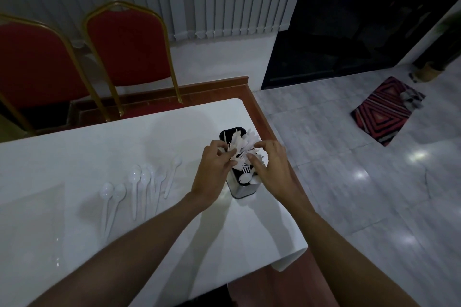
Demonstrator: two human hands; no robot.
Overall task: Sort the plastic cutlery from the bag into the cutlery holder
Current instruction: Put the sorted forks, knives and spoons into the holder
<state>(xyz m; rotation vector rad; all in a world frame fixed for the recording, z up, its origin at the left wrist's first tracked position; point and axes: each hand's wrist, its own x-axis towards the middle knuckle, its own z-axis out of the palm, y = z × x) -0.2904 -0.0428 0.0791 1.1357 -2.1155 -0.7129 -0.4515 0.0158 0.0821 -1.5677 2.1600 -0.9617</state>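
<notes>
Both hands work at the top of the holder (239, 188); the left hand (214, 169) pinches a bunch of white forks (240, 146) between thumb and fingertips, and the right hand (270, 166) curls over the same bunch from the other side, fingertips on the plastic, though whether it truly grips or only steadies I cannot tell; the holder stands directly beneath and between the two palms, its nearer compartment already showing a spoon or two. To seat the forks well, I judge the hands should gather the fanned handles together, keep them upright, and lower them into one compartment without catching the tines on the divider; the holder looks narrow and could tip under a sideways push; a row of spoons (139, 182) lies well to the left of the left hand, with the bag (30, 209) further left again, both awaiting their turn.
</notes>
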